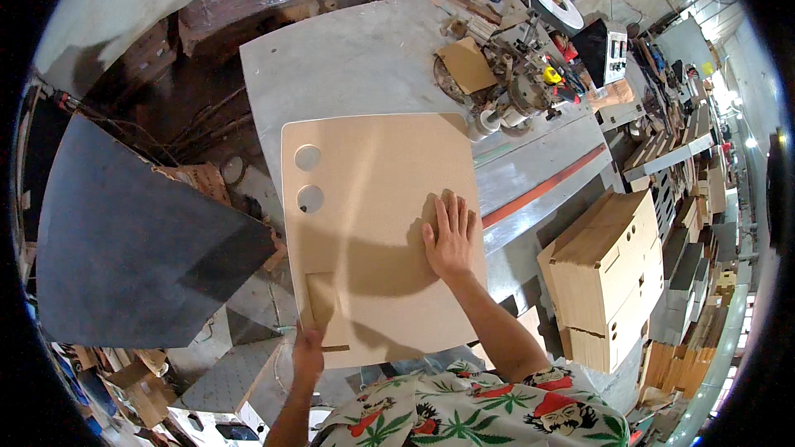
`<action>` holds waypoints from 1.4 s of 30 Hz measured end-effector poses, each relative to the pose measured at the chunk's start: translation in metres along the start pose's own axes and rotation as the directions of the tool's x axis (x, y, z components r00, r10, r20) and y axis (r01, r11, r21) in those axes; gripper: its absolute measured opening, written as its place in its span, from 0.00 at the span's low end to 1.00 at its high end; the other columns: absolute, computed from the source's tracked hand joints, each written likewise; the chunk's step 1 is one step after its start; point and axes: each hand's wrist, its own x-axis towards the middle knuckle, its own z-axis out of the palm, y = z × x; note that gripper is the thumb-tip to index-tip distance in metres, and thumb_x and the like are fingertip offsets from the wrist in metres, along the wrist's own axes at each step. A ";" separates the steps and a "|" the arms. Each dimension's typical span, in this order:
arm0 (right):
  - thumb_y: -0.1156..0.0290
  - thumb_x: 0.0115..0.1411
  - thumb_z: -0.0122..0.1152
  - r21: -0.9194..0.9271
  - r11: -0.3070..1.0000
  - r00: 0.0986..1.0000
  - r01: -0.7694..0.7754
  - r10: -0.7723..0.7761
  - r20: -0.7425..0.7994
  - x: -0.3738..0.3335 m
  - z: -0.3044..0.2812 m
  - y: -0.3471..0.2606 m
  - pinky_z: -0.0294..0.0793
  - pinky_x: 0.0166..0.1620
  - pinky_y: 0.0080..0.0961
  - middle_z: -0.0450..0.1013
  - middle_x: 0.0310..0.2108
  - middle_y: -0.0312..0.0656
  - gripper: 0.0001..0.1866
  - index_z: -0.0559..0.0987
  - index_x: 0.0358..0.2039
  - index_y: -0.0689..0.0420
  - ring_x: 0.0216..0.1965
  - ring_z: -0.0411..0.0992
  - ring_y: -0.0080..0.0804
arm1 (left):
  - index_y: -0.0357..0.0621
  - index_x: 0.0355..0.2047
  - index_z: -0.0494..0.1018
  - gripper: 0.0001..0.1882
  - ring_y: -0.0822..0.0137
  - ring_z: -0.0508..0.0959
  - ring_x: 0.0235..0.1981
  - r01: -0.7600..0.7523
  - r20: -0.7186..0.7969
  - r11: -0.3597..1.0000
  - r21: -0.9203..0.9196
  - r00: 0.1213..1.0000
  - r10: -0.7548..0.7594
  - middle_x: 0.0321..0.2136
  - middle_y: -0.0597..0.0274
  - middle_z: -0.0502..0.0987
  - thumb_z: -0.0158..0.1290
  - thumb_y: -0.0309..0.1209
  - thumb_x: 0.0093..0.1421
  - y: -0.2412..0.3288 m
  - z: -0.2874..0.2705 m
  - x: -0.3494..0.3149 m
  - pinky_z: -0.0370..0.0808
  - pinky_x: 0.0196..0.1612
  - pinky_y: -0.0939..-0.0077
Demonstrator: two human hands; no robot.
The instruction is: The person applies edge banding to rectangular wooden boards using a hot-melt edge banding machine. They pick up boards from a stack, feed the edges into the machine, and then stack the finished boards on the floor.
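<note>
The fingers of the right hand (pixel 451 240) spread slightly apart, palm down and holding nothing, on the right side of a tan board panel (pixel 381 240). The left hand (pixel 308 354) meets the panel's lower left edge, its fingers bent; how firmly they close on the board cannot be told. The panel, round-cornered, with two round holes at its upper left and a rectangular outline below them, lies on a grey worktable (pixel 331 58), its near end reaching toward the worker's leaf-printed shirt (pixel 464 414). Just beyond its upper right corner stands a cluttered bench machine (pixel 522 95), a small brown square of board (pixel 469 64) resting on it, with a white-faced reel (pixel 555 2) and a black-and-white control box (pixel 611 51) behind. A red strip (pixel 546 184) runs along the table at right. Farther out, stacked pale panels (pixel 609 269) stand at right, and a large dark grey sheet (pixel 132 240) fills the left.
</note>
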 end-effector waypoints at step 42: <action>0.55 0.70 0.52 0.103 0.994 0.998 0.025 -0.031 0.059 -0.059 -0.036 0.141 0.30 0.77 0.60 0.52 0.78 0.45 0.34 0.62 0.74 0.46 0.79 0.43 0.52 | 0.35 0.56 0.77 0.27 0.67 0.77 0.39 0.096 -0.113 0.810 -0.579 0.974 -0.196 0.39 0.59 0.81 0.46 0.48 0.76 0.097 0.206 -0.049 0.75 0.44 0.66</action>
